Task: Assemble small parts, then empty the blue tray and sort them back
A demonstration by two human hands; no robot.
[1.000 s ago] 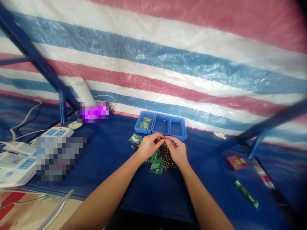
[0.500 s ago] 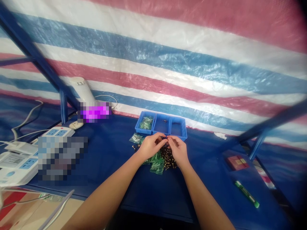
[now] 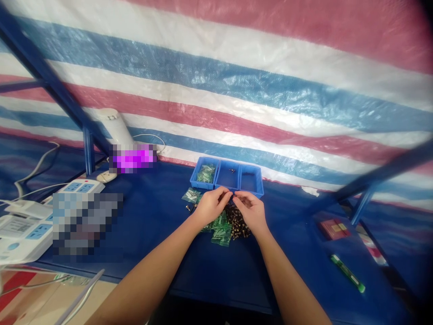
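My left hand (image 3: 212, 205) and my right hand (image 3: 251, 210) meet fingertip to fingertip above a pile of small brass-and-dark screws (image 3: 239, 228). Both are closed in a pinch; a tiny dark piece seems to show between them, too small to name. Left of the screws lie green-tinted plastic packets (image 3: 221, 232) with pale pieces inside. Another clear packet (image 3: 191, 195) and a few loose screws (image 3: 188, 208) rest beside my left wrist. Just beyond my fingers stands a blue three-part tray (image 3: 238, 164). Its left compartment holds packets (image 3: 206, 173), the middle one a small screw-like piece (image 3: 232, 170).
On the left are white power strips (image 3: 20, 259) with cables and a blurred-out patch. A white cylinder (image 3: 118, 128) stands at the back. A red box (image 3: 334, 229) and a green tube-like item (image 3: 347, 273) lie right. Blue frame bars (image 3: 64, 97) slant at both sides, before a striped sheet (image 3: 216, 99).
My fingertips have shifted slightly left and drawn a little apart at the tips. The tray, packets and screw pile look the same.
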